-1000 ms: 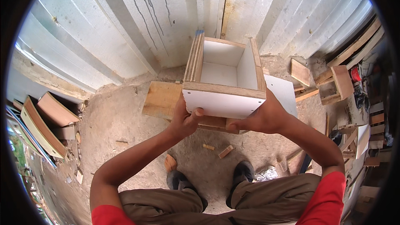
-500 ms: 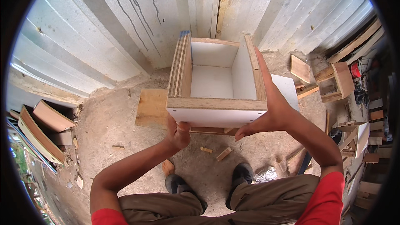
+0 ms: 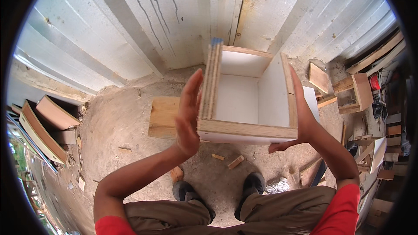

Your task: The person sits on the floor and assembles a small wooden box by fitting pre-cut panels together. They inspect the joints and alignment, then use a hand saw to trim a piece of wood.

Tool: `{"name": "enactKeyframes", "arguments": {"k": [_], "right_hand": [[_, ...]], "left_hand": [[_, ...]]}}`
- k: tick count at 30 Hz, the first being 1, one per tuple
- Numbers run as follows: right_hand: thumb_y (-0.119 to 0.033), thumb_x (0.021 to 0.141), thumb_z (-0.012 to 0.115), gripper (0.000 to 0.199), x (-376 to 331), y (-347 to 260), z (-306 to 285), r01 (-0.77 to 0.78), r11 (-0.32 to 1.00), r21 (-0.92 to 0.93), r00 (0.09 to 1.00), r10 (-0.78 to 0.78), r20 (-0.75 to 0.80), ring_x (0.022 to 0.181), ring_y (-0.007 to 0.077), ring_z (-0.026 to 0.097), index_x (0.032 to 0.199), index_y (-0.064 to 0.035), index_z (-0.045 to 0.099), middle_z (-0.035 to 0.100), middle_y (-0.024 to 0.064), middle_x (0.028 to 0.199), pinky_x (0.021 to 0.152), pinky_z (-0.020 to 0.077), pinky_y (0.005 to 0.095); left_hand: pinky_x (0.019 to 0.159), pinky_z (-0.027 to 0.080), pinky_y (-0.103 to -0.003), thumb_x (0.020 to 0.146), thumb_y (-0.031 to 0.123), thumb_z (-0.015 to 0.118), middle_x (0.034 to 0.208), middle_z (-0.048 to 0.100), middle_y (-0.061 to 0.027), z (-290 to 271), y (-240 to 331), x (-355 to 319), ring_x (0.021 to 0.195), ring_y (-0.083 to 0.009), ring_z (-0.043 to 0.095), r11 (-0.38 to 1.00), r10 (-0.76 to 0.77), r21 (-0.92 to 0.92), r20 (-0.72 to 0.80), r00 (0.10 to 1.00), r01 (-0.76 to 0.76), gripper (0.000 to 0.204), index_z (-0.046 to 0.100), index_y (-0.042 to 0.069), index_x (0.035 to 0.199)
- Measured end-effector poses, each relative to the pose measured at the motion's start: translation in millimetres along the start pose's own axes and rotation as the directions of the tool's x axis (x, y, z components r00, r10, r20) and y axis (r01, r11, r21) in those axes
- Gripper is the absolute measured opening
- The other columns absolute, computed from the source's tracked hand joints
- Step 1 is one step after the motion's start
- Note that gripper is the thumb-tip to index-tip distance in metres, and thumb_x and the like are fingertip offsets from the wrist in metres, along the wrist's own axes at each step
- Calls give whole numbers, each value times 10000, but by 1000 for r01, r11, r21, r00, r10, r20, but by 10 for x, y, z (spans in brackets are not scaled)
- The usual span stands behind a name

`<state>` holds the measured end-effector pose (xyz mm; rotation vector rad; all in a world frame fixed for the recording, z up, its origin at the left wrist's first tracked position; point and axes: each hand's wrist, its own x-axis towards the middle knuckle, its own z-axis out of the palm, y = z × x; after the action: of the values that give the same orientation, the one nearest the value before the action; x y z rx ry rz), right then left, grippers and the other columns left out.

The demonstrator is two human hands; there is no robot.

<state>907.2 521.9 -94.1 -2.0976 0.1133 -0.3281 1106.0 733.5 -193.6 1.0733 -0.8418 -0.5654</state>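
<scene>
I hold an open plywood box (image 3: 246, 100) with white inner faces up in front of me, its opening turned toward me. My left hand (image 3: 189, 115) lies flat with straight fingers against the box's left side, which is thick with stacked plywood layers. My right hand (image 3: 300, 117) presses flat on the right side, thumb under the near lower corner. The box hangs above the dirt ground between the two palms.
A plywood board (image 3: 163, 116) lies on the dirt below the box. Small wood offcuts (image 3: 235, 162) lie near my shoes (image 3: 250, 187). A corrugated metal wall (image 3: 174, 21) stands ahead. Wooden frames and boards (image 3: 357, 93) pile at right, more boards (image 3: 41, 126) at left.
The box has risen closer to me and turned a little clockwise. My left hand moved from under the front edge to flat against the left side.
</scene>
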Motion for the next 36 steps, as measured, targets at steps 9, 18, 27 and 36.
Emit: {"name": "enactKeyframes", "arguments": {"k": [9,18,27,36], "right_hand": [[-528,351,1021,1755,-220,282,-126,-22,998,-54,991,29,133,1464,333,300,1562,13,-129,218,227,1595,1213,248,449],[-477,438,1021,1685,-99,-66,61,131,984,-123,978,-108,178,1488,312,246,1567,8,-132,162,197,1620,1223,220,426],[-498,603,921,1131,-168,-83,232,116,979,-168,969,-75,236,1428,481,300,1470,-48,351,349,253,1508,1197,240,549],[-426,676,866,853,-195,-16,254,177,955,-239,947,-99,306,1398,489,329,1395,-114,528,429,215,1459,1191,227,587]], "left_hand": [[1235,206,-414,1041,615,150,1610,245,-157,318,349,388,1495,-263,238,995,-91,56,78,993,87,783,137,71,1604],[1199,270,-409,1059,537,161,1596,288,-188,175,265,315,1456,-284,323,992,-82,108,99,992,71,748,118,25,1603],[1140,354,-409,1056,545,203,1532,374,-178,-184,-77,-70,1373,-272,424,987,16,149,251,968,-55,748,150,28,1594],[1092,401,-411,1059,518,261,1486,421,-178,-365,-395,-364,1325,-269,465,965,41,240,266,963,-107,720,193,23,1578]]}}
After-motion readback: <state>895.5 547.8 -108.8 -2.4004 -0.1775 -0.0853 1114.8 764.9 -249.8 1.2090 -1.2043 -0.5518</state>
